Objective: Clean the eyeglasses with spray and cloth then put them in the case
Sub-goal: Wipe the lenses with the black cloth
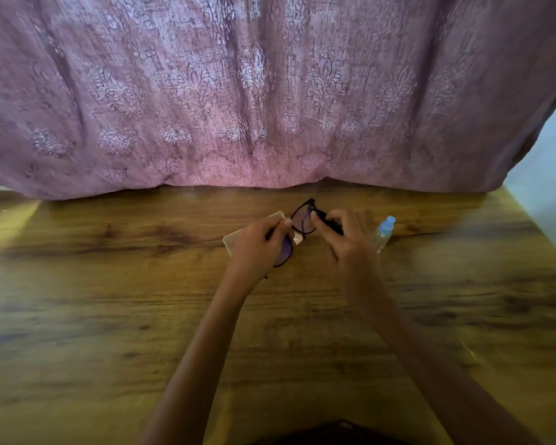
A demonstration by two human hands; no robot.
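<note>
Head view, the only one. Both hands are up over the wooden table (116, 277), working the eyeglasses (297, 231) between them, just above the surface.

Left hand (259, 244): fingers closed around the near lens rim, thumb on top. That lens pokes out below the hand, purple tint visible.

Right hand (345, 236): thumb and fingers pinched together on a dark cloth (329, 223), pressing it against the far lens. The cloth is mostly hidden in the grip, so I can't tell how much of the lens it covers.

The case (238, 240) is pale, lying flat on the table right behind and under the left hand; can't tell whether it's open. The spray bottle (383, 234), blue cap, lies just beside the right hand, untouched.

Judgement: this is the wiping step, far lens in progress.

To do it well:
- hold by the rim only, as the left hand does; keep bare fingertips off the glass
- sandwich the lens in cloth, both faces, small circles centre to edge
- light pressure, support near the bridge so the frame doesn't twist
- swap grip, do the near lens
- fold the arms before casing

The pink patterned curtain (270, 91) behind the table is clear of the work.
</note>
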